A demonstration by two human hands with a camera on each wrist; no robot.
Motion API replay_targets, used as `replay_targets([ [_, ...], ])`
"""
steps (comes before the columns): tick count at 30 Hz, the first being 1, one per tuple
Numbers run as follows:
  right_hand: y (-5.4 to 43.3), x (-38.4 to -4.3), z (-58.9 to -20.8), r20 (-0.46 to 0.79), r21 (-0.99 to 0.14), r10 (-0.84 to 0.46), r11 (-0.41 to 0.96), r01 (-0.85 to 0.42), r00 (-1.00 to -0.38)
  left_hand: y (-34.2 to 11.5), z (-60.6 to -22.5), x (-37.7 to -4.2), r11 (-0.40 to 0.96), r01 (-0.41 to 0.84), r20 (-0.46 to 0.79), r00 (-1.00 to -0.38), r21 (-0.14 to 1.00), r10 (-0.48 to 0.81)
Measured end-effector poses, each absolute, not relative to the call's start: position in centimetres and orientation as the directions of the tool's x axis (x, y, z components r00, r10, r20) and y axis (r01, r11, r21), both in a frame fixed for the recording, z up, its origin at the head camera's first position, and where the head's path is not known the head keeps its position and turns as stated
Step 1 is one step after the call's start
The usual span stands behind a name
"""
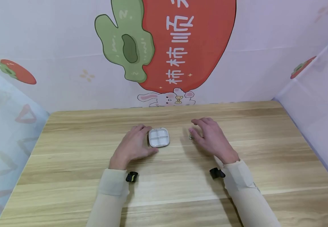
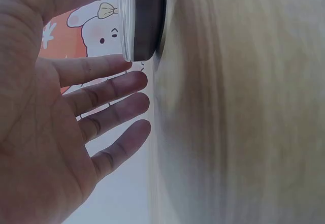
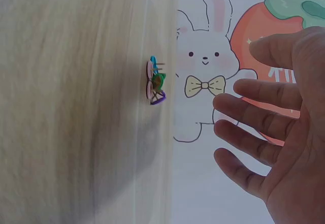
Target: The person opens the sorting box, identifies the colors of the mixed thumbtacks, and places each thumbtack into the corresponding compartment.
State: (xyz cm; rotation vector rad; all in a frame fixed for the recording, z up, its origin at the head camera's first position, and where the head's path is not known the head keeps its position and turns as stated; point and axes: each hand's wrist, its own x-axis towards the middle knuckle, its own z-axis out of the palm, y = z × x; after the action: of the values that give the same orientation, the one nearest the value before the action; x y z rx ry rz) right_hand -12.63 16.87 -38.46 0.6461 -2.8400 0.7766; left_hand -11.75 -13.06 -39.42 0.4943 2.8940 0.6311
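A small white box (image 1: 159, 137) with four-way dividers lies on the table, its compartments facing up. My left hand (image 1: 135, 144) is at its left side, index fingertip right at the far left corner and thumb along the near edge. In the left wrist view, relaxed fingers spread below the box (image 2: 147, 21), whose side looks dark. Over to the right, my right hand (image 1: 209, 135) hovers with fingers apart and nothing between them. Beside its thumb sits a little cluster of colourful trinkets (image 3: 156, 83), pink, blue, green and purple, with thin pins sticking out.
The wooden table (image 1: 164, 195) reaches back to a white cloth backdrop (image 1: 67, 78) printed with a large persimmon and a rabbit. Cloth also hangs along the left and right sides. Dark camera mounts (image 1: 217, 173) sit at both wrists.
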Motion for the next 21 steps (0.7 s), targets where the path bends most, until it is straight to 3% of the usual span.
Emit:
replay_targets([
  [12,16.0,-12.4,-38.8,0.249,-0.435,-0.405,0.765,-0.475,-0.88,-12.7,-39.7,-11.9,0.867,0.256,-0.082,-0.944,0.427,0.319],
  [21,14.7,-11.9,-38.5,0.184,-0.421,-0.417,0.785,-0.454,-0.89,-12.3,-39.6,-11.8,0.857,0.265,-0.067,-0.943,0.443,0.326],
])
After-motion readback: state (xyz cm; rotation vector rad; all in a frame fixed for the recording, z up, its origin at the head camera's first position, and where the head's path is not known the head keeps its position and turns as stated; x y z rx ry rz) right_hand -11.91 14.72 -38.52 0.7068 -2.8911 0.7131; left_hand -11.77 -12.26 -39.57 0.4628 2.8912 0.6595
